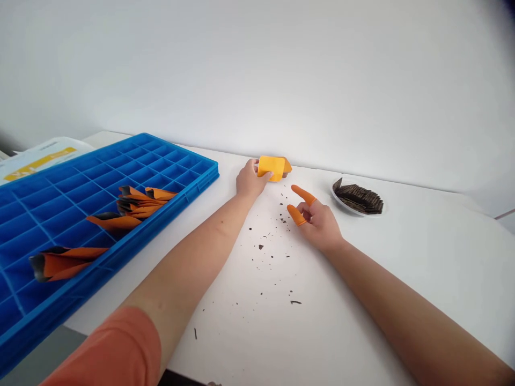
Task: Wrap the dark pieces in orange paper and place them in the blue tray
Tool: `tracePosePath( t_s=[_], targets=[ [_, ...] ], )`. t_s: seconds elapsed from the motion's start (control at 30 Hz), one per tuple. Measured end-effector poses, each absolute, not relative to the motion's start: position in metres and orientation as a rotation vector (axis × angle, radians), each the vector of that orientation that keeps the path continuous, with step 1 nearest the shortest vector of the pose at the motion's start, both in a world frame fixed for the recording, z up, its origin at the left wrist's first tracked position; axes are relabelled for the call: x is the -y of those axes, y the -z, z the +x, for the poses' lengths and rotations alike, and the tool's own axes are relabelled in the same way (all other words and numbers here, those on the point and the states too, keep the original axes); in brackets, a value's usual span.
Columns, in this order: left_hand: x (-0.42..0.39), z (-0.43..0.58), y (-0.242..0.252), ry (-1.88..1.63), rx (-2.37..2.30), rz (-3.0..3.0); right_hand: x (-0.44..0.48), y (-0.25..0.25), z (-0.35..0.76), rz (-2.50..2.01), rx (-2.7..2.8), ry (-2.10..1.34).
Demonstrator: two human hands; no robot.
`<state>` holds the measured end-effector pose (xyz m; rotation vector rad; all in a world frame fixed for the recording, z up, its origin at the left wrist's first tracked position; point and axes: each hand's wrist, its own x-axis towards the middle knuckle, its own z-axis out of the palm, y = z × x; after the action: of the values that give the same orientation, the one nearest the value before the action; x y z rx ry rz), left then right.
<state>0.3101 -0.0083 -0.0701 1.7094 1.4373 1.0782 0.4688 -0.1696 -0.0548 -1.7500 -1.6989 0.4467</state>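
Observation:
My left hand (250, 179) is closed on a small yellow rectangular piece with rounded corners (271, 167), its thumb lying across the lower edge. Just behind that piece an orange folded item (287, 165) shows in part; whether my hand holds it too is unclear. My right hand (319, 222) hovers over the white table to the right, holding nothing. It wears orange finger cots (303, 194) on thumb and index finger, which are spread apart. Dark crumbs (260, 247) lie scattered on the table between and below my hands.
At the left lies a blue compartment tray (161, 161) with several orange pouches (72, 264), dark inside. Beyond it is a white and yellow package (44, 155). A white plate (376, 215) with stacked thin dark slices (358, 197) stands on the right. A white wall rises behind.

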Motion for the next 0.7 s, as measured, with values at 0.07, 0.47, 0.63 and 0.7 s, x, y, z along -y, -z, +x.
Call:
tracePosePath(
  t_s=[0.07, 0.47, 0.63, 0.7],
  targets=[
    [0.004, 0.308, 0.075, -1.105, -1.385, 1.638, 0.170, 0.056, 0.470, -1.750, 1.673, -0.440],
    [0.017, 0.298, 0.055, -0.983, -0.646, 1.278, 0.170, 0.062, 0.482, -1.713, 1.432, -0.300],
    [0.030, 0.304, 0.054, -0.748, -0.494, 1.216, 0.167, 0.063, 0.479, -1.627, 1.380, -0.224],
    [0.034, 0.309, 0.056, -0.683, -0.437, 1.256, 0.165, 0.065, 0.479, -1.603, 1.336, -0.213]
  ],
)
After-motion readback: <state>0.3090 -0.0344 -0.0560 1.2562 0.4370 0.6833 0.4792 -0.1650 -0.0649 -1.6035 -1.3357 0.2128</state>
